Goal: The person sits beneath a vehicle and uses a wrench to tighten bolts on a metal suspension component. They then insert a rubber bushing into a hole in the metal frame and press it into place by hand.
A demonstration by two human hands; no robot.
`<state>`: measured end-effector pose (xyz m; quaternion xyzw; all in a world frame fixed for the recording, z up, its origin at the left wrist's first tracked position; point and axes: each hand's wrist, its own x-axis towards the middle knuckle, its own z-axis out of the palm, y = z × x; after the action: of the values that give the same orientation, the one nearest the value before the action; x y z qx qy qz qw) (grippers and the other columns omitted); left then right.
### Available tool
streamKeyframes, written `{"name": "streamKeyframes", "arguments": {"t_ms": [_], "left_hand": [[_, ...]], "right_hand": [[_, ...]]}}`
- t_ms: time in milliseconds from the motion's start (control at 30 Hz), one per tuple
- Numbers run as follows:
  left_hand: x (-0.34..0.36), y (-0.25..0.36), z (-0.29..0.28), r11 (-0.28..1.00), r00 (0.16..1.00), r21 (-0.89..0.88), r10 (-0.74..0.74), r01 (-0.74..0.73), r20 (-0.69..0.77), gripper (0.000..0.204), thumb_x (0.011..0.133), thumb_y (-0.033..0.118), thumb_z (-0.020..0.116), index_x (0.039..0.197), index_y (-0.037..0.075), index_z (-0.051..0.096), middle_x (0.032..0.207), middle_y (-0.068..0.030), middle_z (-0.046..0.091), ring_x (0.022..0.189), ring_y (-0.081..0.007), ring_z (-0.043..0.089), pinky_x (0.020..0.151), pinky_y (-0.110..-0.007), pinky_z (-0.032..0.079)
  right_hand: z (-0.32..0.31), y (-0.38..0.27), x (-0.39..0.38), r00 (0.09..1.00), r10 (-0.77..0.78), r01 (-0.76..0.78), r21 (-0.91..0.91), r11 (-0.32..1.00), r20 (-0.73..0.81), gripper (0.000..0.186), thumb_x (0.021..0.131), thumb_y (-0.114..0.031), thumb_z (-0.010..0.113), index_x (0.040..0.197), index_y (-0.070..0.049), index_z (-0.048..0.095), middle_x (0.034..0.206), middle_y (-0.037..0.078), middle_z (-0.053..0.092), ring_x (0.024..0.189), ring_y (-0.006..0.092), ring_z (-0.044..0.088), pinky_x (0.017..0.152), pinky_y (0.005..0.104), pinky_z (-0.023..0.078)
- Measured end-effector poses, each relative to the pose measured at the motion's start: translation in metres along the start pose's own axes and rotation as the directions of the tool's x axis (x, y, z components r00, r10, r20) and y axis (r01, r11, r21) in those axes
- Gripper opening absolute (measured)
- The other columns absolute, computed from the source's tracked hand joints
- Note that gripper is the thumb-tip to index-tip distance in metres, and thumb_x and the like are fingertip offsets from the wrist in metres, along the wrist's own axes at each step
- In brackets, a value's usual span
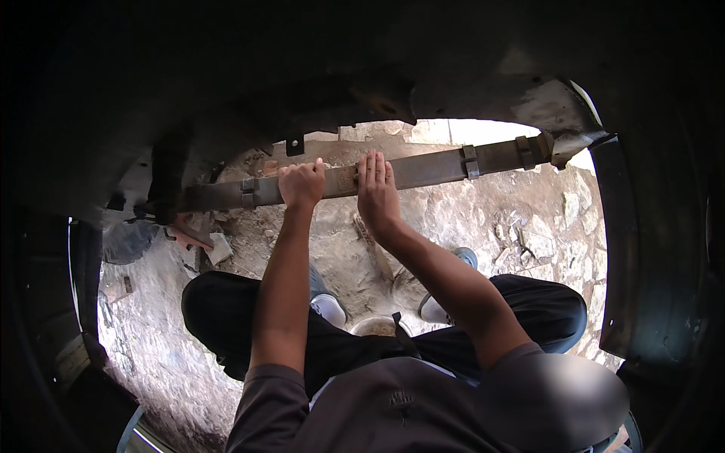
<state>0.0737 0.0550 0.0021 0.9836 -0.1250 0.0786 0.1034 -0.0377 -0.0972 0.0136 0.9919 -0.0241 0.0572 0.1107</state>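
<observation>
A long, dark metal leaf spring [430, 170] with clamp bands around it runs across in front of me, rising slightly to the right. My left hand [302, 183] is closed over it left of the middle, knuckles up; its fingertips are hidden. Just to the right, my right hand [377, 192] lies against the spring with its fingers straight and close together, pointing away from me. A rusty patch [345, 180] shows on the metal between the two hands.
Dark vehicle bodywork [657, 249] surrounds me, with a metal tab [294, 145] hanging beyond my left hand. Rough stony ground [162, 325] lies below, with broken stones [538, 238] at right. A clear plastic bag [128, 241] and a reddish piece [189, 234] are at left.
</observation>
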Motion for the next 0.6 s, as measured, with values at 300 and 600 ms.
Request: {"name": "streamKeyframes", "arguments": {"t_ms": [300, 600], "left_hand": [[-0.005, 0.003, 0.003, 1.0, 0.999, 0.0, -0.001, 0.001, -0.033, 0.051, 0.103, 0.042, 0.048, 0.081, 0.009, 0.08, 0.084, -0.0143, 0.076, 0.09, -0.0322, 0.071, 0.097, -0.044, 0.045], [-0.002, 0.006, -0.002, 0.999, 0.999, 0.032, 0.029, -0.028, -0.029, 0.051, 0.104, 0.041, 0.048, 0.08, 0.009, 0.08, 0.083, -0.0133, 0.076, 0.089, -0.0315, 0.071, 0.096, -0.044, 0.045]], "right_hand": [[0.005, -0.007, -0.048, 0.999, -0.032, 0.033, 0.023, 0.999, -0.016, 0.068, 0.099, -0.015, 0.048, 0.158, 0.009, 0.026, 0.165, 0.029, 0.029, 0.154, 0.0399, 0.03, 0.127, 0.0476, 0.024], [-0.003, 0.003, 0.008, 0.991, 0.075, -0.083, 0.069, 0.994, 0.112, 0.066, 0.103, -0.02, 0.044, 0.16, 0.006, 0.024, 0.168, 0.026, 0.025, 0.157, 0.0379, 0.023, 0.129, 0.0473, 0.017]]}}
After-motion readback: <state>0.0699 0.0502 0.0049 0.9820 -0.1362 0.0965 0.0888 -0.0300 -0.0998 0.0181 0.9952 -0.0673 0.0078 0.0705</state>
